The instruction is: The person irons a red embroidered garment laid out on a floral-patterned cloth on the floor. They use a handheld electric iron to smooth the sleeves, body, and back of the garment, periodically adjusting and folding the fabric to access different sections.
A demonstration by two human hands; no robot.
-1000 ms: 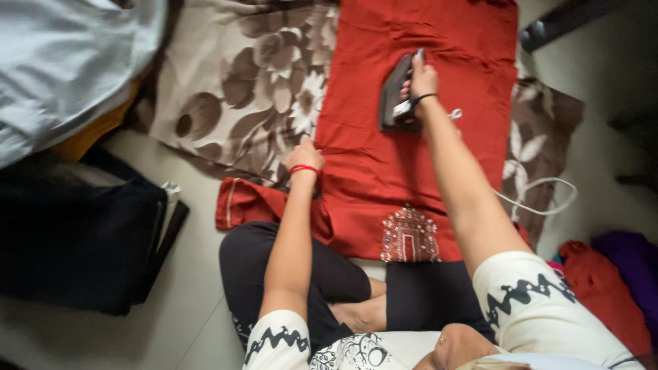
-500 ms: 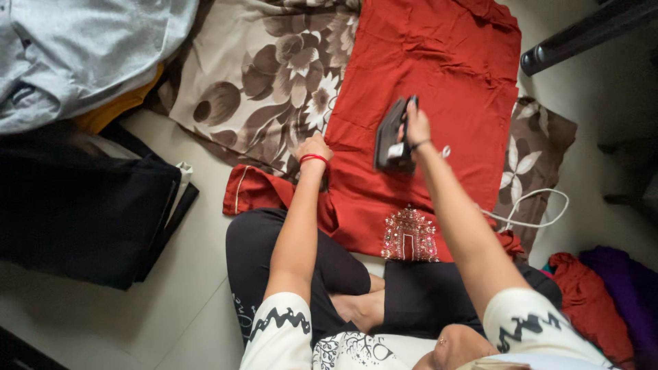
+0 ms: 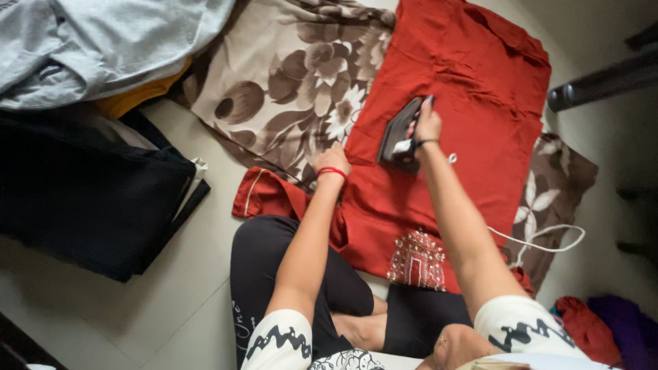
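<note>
A red garment [image 3: 473, 89] with an embroidered patch lies spread on a brown floral sheet [image 3: 295, 68] on the floor. My right hand [image 3: 427, 125] grips the handle of a dark clothes iron [image 3: 399, 132] resting on the middle of the garment. My left hand [image 3: 334, 158], with a red band at the wrist, presses down on the garment's left edge beside the iron. I sit cross-legged in black trousers at the garment's near end.
A white cord [image 3: 548, 240] loops from the iron over the sheet's right side. A black bag [image 3: 82, 199] sits at the left, with grey cloth [image 3: 103, 41] above it. Red and purple clothes [image 3: 603, 329] lie at the lower right. A dark furniture leg [image 3: 603, 79] stands at the upper right.
The iron first slid toward me down the garment and has since stayed about there. My left hand stays on the garment's edge. The view has tilted and shifted.
</note>
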